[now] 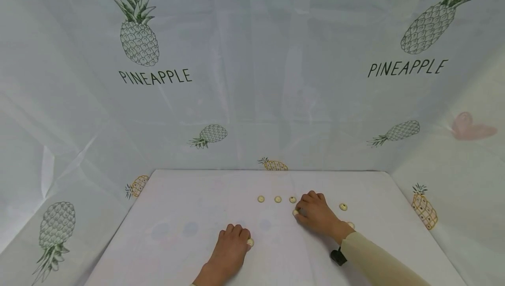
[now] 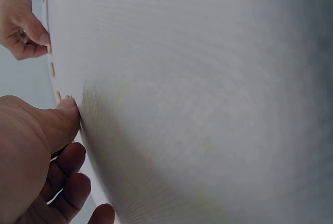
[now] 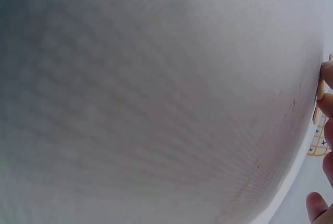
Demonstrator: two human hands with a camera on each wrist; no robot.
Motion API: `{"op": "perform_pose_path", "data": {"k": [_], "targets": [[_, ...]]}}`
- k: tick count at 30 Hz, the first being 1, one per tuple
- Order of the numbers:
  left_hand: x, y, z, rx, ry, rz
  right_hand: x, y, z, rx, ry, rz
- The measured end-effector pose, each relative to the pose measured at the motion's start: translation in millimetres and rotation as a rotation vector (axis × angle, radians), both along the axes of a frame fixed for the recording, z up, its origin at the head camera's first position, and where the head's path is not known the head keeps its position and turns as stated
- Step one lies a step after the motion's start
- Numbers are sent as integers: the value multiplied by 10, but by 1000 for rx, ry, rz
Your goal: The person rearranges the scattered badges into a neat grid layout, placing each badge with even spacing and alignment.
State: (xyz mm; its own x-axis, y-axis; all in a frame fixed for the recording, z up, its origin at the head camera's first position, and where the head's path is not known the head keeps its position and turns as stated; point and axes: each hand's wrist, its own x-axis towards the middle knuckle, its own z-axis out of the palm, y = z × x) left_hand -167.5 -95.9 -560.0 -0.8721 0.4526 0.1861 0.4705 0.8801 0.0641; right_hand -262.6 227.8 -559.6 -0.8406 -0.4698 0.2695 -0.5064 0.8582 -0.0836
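Observation:
Small round cream wooden discs with dark marks lie on the white table. My left hand (image 1: pixel 228 253) is low over the table left of the middle. It pinches one wooden disc (image 1: pixel 250 242) at its thumb side, and the thumb (image 2: pixel 63 117) covers part of that disc in the left wrist view. Farther back and to the right, my right hand (image 1: pixel 318 216) holds another disc (image 1: pixel 296 212) between thumb and finger; its edge (image 3: pixel 320 87) shows in the right wrist view. Just behind that hand's fingertips is a third disc (image 1: pixel 293 199).
Two more discs, one at the left end (image 1: pixel 261 199) and a middle one (image 1: pixel 278 199), continue the back row. Right of my right hand lies a marked disc (image 1: pixel 343 206), with a pale disc (image 1: pixel 351 224) partly behind the wrist. Pineapple-printed cloth (image 1: pixel 252 80) surrounds the table (image 1: pixel 189 203).

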Motion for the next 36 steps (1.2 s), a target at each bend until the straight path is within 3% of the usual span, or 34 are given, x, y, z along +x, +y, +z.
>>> {"op": "perform_pose_path", "data": {"k": [21,36], "targets": [[22,0,36,5,-12,-5,27,-9,18,-10,-13,-6],[1,-17,4,-27,-3,-12,151,90,179,-83,45,-55]]}}
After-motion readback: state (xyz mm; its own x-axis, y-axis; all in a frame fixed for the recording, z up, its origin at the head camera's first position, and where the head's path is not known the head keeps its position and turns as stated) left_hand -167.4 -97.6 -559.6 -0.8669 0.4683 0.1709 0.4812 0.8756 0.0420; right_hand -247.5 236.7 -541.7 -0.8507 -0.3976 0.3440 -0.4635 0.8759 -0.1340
